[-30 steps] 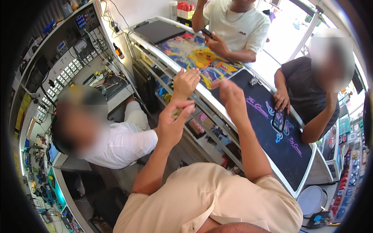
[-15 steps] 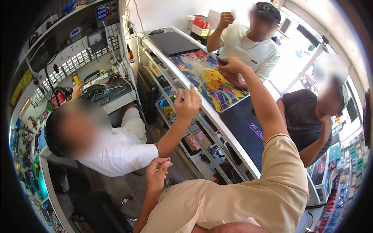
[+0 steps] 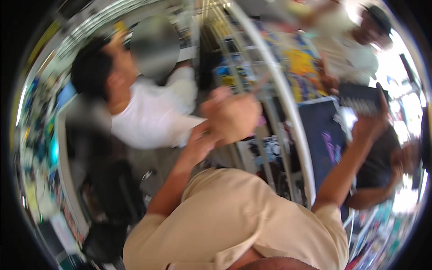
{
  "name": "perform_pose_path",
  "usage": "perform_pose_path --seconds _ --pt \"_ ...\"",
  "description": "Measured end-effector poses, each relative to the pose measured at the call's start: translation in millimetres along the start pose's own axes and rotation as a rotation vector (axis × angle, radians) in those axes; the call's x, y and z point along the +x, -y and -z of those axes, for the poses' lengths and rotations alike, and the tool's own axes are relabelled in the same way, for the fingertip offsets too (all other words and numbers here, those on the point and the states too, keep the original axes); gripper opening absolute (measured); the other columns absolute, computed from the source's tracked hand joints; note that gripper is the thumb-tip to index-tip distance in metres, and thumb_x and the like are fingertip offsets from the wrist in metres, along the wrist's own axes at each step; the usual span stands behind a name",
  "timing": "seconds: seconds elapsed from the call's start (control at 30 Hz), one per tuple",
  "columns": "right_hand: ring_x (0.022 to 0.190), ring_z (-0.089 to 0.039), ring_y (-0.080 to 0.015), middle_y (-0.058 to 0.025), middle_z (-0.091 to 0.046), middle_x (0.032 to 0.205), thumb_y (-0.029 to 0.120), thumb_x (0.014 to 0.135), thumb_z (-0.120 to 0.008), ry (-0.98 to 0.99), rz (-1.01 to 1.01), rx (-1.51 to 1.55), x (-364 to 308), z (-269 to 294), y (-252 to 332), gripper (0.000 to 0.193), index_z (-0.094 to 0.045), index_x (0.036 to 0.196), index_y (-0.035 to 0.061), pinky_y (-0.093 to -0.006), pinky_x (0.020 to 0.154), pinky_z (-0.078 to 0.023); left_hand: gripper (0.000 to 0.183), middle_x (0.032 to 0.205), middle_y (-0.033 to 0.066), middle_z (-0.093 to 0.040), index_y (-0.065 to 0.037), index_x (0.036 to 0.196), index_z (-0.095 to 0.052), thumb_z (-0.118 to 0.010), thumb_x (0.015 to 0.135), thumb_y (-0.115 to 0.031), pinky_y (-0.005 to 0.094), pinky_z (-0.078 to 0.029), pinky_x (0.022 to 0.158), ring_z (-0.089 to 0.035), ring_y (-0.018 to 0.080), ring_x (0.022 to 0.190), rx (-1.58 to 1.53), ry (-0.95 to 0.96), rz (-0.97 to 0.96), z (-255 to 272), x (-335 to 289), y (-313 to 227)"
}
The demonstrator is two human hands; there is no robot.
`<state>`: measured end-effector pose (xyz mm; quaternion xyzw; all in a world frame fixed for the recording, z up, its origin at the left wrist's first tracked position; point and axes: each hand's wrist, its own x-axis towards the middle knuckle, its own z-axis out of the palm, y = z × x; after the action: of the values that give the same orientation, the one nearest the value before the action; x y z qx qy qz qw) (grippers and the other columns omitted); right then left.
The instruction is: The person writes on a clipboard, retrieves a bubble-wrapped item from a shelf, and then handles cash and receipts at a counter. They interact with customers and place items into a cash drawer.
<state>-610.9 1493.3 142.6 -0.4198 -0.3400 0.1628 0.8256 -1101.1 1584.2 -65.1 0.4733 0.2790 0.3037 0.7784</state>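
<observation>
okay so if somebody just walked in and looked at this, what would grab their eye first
Probably the left hand, raised mid-frame in front of a seated person in a white shirt; whether it holds anything is too blurred to tell. At right, the right hand lifts a dark flat thing above the counter's dark blue mat. A bright yellow mat lies farther along the counter.

Matt beige cloth shirt (image 3: pixel 234 216) nearest; glossy glass worktop (image 3: pixel 324 135) with a smooth metal edge; matt dark phone (image 3: pixel 360 99) at right.
</observation>
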Motion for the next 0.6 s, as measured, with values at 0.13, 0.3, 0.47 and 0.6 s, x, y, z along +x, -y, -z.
perform_pose_path --seconds 0.13,0.3,0.47,0.6 --pt "0.108 -0.062 -0.034 -0.0203 -0.065 0.113 0.039 0.089 -0.058 0.158 -0.412 0.316 -164.4 -21.3 -8.5 0.058 -0.06 0.125 -0.0061 -0.0574 0.111 -0.044 0.028 0.088 0.0027 -0.066 -0.003 0.117 -0.066 -0.07 0.099 -0.024 0.0195 -0.043 0.068 -0.05 0.0046 0.067 -0.226 -0.181 -0.099 -17.4 23.1 9.7" --pt "0.098 -0.063 -0.0339 -0.0138 -0.066 0.1 0.071 0.096 -0.05 0.1 -0.863 0.568 -266.4 -39.6 -76.3 0.077 -0.063 0.114 -0.0032 -0.0566 0.087 -0.057 0.03 0.1 0.0073 -0.068 0.0 0.117 -0.065 -0.07 0.1 -0.024 0.0195 -0.045 0.077 -0.049 0.0046 0.066 -0.301 -0.136 -0.045 -32.0 19.9 8.6" --pt "0.087 -0.058 -0.0319 -0.0146 -0.063 0.093 0.094 0.084 -0.039 0.054 -1.239 0.723 -291.0 -74.3 -106.6 0.103 -0.063 0.107 -0.003 -0.0473 0.076 -0.055 0.03 0.101 0.007 -0.068 0.001 0.118 -0.065 -0.07 0.1 -0.023 0.02 -0.046 0.081 -0.048 0.0037 0.065 -0.281 -0.084 0.001 -39.5 10.7 8.0" --pt "0.088 -0.058 -0.0293 -0.0154 -0.062 0.092 0.092 0.085 -0.043 0.051 -1.287 0.739 -293.6 -84.0 -107.8 0.1 -0.063 0.108 -0.0032 -0.0412 0.076 -0.052 0.03 0.1 0.007 -0.068 0.001 0.119 -0.065 -0.068 0.101 -0.022 0.0219 -0.047 0.082 -0.047 0.0026 0.062 -0.291 -0.081 0.006 -34.6 -3.2 9.3"
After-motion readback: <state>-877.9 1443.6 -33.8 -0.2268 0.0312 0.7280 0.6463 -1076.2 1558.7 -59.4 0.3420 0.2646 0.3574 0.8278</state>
